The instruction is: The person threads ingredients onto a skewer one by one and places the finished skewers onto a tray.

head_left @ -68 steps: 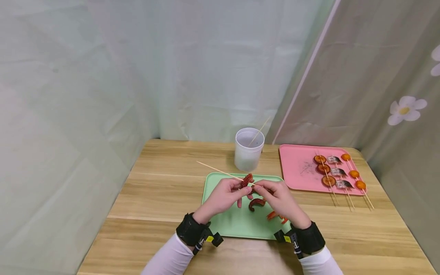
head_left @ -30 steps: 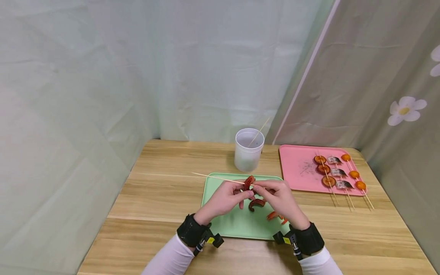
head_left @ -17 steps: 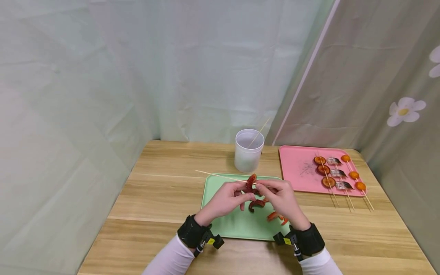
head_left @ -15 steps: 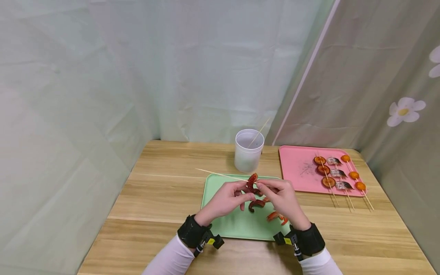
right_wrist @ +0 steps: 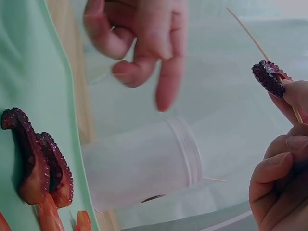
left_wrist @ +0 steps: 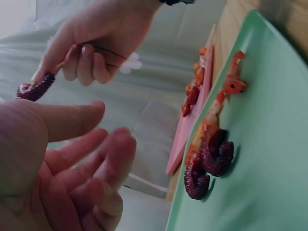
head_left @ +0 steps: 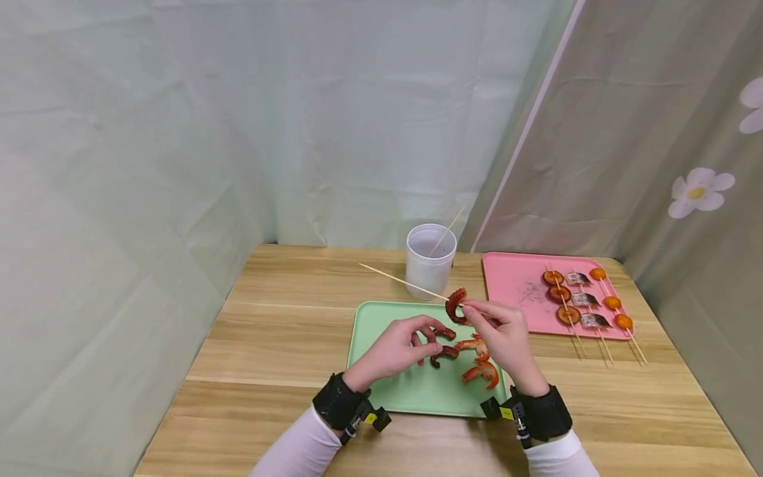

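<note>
My right hand (head_left: 507,341) pinches a thin bamboo skewer (head_left: 401,281) close to one piece of octopus tentacle (head_left: 456,306) threaded on it. The skewer's bare length points up and left, raised over the far edge of the green tray (head_left: 411,395). My left hand (head_left: 393,346) hovers over that tray, holding nothing, its fingers loosely bent in the left wrist view. Below its fingertips lie two more dark red octopus tentacles (right_wrist: 30,159), curled side by side. Orange shrimp (head_left: 481,374) lie to their right on the tray.
Behind the green tray stands a white plastic cup (head_left: 429,271) with a skewer (head_left: 448,230) leaning in it. A pink tray (head_left: 512,291) at the back right bears loaded skewers of mushroom slices (head_left: 559,294), fish pieces (head_left: 585,300) and orange balls (head_left: 612,303), their ends overhanging its front edge.
My left hand has let go of the tentacle and come away from it. My right hand has carried the skewer with the tentacle up and to the right, uncovering the shrimp.
</note>
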A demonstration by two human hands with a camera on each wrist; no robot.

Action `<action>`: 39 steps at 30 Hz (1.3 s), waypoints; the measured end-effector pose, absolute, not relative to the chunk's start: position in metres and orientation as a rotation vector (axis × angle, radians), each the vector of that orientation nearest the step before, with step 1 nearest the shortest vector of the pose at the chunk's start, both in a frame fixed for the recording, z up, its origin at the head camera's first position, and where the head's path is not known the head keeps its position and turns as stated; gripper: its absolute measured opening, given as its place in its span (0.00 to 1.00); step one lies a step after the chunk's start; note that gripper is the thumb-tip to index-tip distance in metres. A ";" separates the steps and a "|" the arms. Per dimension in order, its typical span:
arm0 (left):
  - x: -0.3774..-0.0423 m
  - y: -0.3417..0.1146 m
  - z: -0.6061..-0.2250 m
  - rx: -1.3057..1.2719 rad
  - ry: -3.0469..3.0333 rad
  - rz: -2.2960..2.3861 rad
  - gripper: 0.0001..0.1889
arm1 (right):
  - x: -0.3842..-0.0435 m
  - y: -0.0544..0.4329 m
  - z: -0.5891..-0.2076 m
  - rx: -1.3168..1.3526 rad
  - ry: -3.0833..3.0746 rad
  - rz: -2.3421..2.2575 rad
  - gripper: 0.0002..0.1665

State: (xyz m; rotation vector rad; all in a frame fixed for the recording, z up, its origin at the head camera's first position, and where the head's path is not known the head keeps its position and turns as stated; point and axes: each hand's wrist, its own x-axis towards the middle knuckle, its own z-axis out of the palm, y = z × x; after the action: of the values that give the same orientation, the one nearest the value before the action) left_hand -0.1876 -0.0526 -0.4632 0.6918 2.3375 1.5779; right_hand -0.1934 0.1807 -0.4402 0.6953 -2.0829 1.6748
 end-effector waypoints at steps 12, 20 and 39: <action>-0.195 -0.026 -0.480 0.660 2.793 1.032 0.15 | -0.196 0.185 -0.437 0.624 -2.067 1.655 0.11; -0.194 -0.023 -0.492 0.638 2.840 0.814 0.11 | -0.198 0.185 -0.434 0.628 -2.058 1.659 0.11; -0.186 -0.030 -0.501 0.643 2.859 0.732 0.11 | -0.192 0.189 -0.437 0.591 -2.098 1.651 0.11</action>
State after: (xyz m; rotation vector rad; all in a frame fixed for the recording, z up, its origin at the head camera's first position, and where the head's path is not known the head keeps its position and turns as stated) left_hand -0.1864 -0.0298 -0.5015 0.6430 2.8593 0.7319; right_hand -0.1921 0.1890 -0.4372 0.5912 -2.0978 1.6506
